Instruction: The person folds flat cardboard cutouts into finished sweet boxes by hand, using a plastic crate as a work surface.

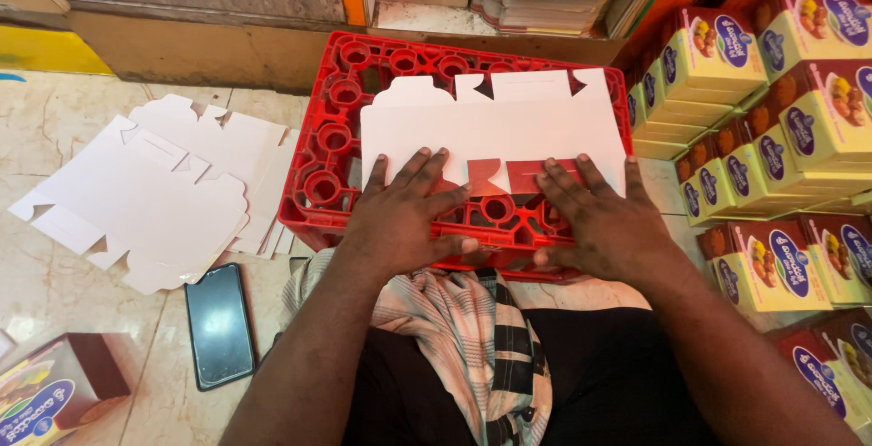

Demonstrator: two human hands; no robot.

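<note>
White carton blank (495, 128) lies flat on red crate (313, 196), unfolded. My left hand (400, 219) and right hand (599, 219) press its near edge, fingers spread flat. More blanks (154, 192) wait left; finished boxes (772, 137) stacked right.

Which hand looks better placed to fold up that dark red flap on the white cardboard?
Probably the right hand: its fingers lie on the dark red flap of the flat box blank. The left hand presses the blank's other end.
</note>
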